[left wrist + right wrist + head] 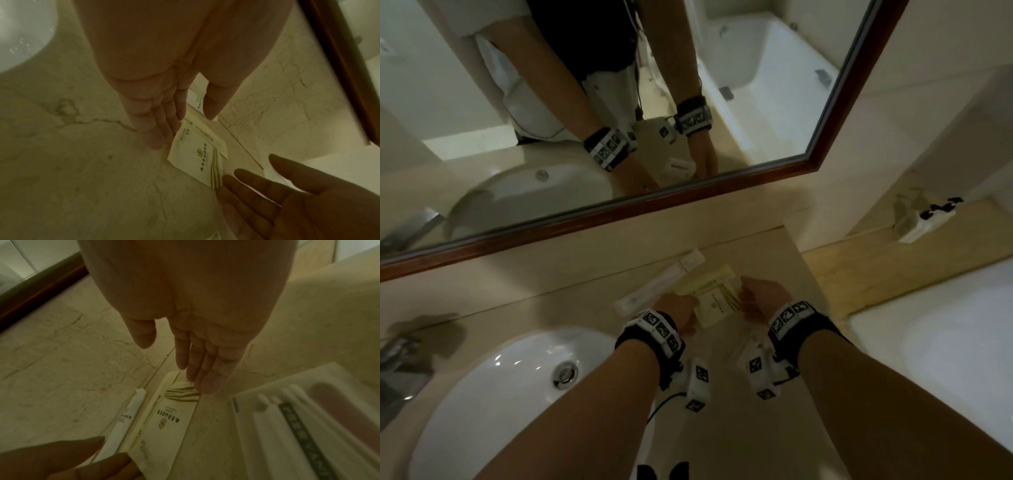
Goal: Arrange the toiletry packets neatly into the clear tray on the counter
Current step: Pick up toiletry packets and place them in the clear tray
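Note:
A cream packet (pixel 717 303) with gold stripes lies on top of a small stack on the beige counter. A long white packet (pixel 659 282) lies beside it towards the mirror. My left hand (pixel 678 308) rests straight fingers (pixel 158 138) against the left edge of the cream packet (pixel 196 155). My right hand (pixel 753 294) touches the packet's striped end (pixel 183 394) with straight fingertips (pixel 205 384). Neither hand grips anything. A faint clear rim (pixel 275 177), apparently the tray's, shows past the packets; the rest of the tray I cannot make out.
A white kit packet with cotton swabs (pixel 298 426) lies to the right of my right hand. The white sink basin (pixel 517 383) is at the left, the tap (pixel 404 359) beyond it. The wood-framed mirror (pixel 619 212) stands close behind, and a bathtub rim (pixel 945 325) is at the right.

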Available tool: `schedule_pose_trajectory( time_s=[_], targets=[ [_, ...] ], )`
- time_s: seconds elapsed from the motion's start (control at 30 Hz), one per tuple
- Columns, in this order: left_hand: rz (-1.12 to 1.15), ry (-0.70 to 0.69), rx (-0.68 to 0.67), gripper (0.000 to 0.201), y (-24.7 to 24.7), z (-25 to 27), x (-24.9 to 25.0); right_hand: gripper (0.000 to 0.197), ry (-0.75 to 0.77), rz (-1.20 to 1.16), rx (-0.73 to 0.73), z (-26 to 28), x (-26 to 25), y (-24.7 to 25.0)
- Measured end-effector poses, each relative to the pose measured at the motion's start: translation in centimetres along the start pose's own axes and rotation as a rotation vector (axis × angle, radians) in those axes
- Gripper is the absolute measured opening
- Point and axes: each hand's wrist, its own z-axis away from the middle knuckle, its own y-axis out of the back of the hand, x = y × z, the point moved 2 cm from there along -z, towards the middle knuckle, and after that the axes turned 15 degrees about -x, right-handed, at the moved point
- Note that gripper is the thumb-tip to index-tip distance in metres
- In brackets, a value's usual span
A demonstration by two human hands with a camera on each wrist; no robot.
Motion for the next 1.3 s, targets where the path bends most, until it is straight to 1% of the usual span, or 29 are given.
schedule_pose_trajectory(
  time_s=[0.1,0.2,0.3,0.4,0.47,0.57,0.67,0.73,0.8,0.83,0.9,0.97,1.03,1.07,1.17,1.23,1.3],
  targets=[
    [-0.102,-0.018,-0.014,0.011,0.2,-1.3,-0.8,0.036,-0.02,0.012,-0.014,-0.2,0.2,-0.5],
    [-0.16,-0.048,-0.035,0.031,0.2,-0.9,-1.2,0.027,-0.063,0.017,-0.095,0.4,0.7,-1.8],
    [-0.158,-0.102,-0.006,0.026,0.1,2.3,-0.7,0.021,-0.076,0.109,-0.146,1.3,0.8,-3.0],
    [-0.15,-0.158,0.036,0.013,1.6,5.5,0.1,0.016,-0.052,0.212,-0.162,2.8,-0.5,-4.2],
    [-0.105,-0.187,0.034,0.008,3.0,8.3,0.6,0.015,-0.008,0.301,-0.165,4.0,-2.1,-5.3],
    [-0.069,-0.244,0.026,0.013,5.3,12.8,0.4,0.014,0.131,0.417,-0.235,5.6,-4.7,-8.2],
    [-0.06,-0.285,0.058,0.017,7.9,17.6,-0.8,0.023,0.247,0.454,-0.398,7.7,-6.7,-12.9],
    [-0.053,-0.317,0.123,0.019,9.6,20.6,-2.0,0.029,0.29,0.568,-0.513,9.5,-7.4,-16.8],
    [-0.05,-0.359,0.193,0.022,11.7,23.2,-3.3,0.03,0.316,0.708,-0.625,11.4,-7.3,-20.7],
    [-0.047,-0.385,0.217,0.024,12.8,24.5,-4.1,0.03,0.322,0.756,-0.66,12.2,-7.0,-22.6],
    [-0.007,-0.44,0.249,0.028,15.4,27.2,-6.0,0.035,0.342,0.82,-0.68,13.8,-6.0,-26.6],
    [0.071,-0.494,0.302,0.031,18.0,29.2,-7.9,0.038,0.348,0.843,-0.72,15.4,-5.1,-30.2],
    [0.203,-0.581,0.363,0.03,21.4,31.5,-10.6,0.035,0.341,0.882,-0.78,16.9,-3.8,-35.0],
    [0.274,-0.632,0.373,0.028,22.2,31.9,-11.1,0.032,0.339,0.855,-0.801,17.1,-3.4,-36.1],
    [0.471,-0.761,0.399,0.026,25.8,34.8,-15.3,0.026,0.375,0.746,-0.841,18.6,-1.5,-42.2],
    [0.538,-0.784,0.375,0.026,28.0,36.7,-18.3,0.025,0.412,0.624,-0.839,19.6,-0.4,-46.1],
    [0.552,-0.774,0.393,0.02,30.4,38.5,-21.5,0.025,0.413,0.531,-0.837,20.6,0.7,-50.5]
  ],
)
